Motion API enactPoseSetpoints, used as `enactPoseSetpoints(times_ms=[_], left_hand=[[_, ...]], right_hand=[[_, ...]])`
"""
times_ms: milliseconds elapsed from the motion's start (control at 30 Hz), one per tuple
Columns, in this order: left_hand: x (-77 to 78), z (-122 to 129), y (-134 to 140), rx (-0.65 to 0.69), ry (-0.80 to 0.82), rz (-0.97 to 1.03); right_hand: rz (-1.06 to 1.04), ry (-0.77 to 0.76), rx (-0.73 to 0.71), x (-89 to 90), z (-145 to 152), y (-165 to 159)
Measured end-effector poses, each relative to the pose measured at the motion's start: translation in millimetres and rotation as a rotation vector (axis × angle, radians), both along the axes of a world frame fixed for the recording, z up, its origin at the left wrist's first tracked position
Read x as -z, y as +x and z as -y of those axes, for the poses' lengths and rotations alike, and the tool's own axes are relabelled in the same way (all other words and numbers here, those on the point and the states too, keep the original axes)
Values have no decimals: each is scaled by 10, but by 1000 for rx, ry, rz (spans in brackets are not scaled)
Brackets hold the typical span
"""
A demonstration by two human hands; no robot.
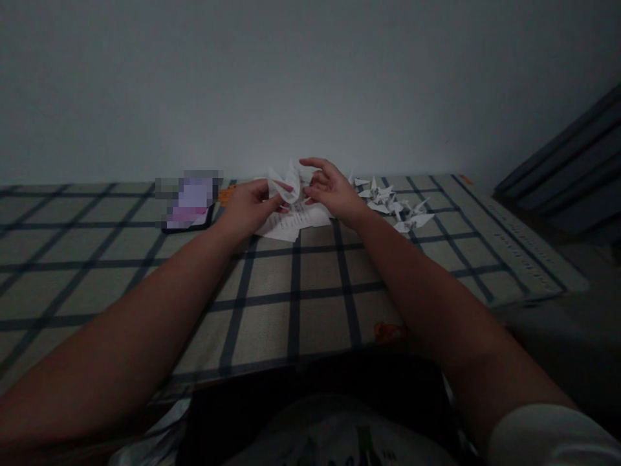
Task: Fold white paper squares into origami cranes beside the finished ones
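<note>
A white piece of folded paper [291, 181], with pointed corners standing up, is in my left hand [248, 204]. The thumb and fingers of that hand close on its left side and lower edge. Just to the right of the paper is my right hand [334, 191], its index finger stretched out above and its thumb lower down. Whether its fingertips touch the paper I cannot tell. Beneath both hands lie several loose white sheets [284, 226] with printed lines. Right of them sits a cluster of folded paper cranes [398, 207].
A phone [191, 204] with a lit pinkish screen, partly pixelated, lies to the left. Everything rests on a checked tablecloth [315, 291]. Behind the table rises a plain wall [291, 84]. A dark ridged panel [572, 149] stands at the right, past the table's edge.
</note>
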State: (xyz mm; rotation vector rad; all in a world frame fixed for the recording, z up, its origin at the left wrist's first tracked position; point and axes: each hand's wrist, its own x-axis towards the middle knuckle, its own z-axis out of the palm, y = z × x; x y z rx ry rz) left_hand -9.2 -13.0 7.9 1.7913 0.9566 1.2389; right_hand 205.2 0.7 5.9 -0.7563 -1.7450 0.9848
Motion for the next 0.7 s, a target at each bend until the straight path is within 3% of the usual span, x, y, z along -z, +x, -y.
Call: enactPoseSetpoints(times_ms=[333, 567, 700], left_hand=[[5, -53, 7, 15, -21, 148], [55, -83, 33, 15, -79, 188], [62, -78, 52, 3, -82, 203]], right_hand=[[-29, -211, 2, -70, 90, -57], [88, -161, 87, -141, 147, -68], [-22, -220, 63, -84, 111, -98]])
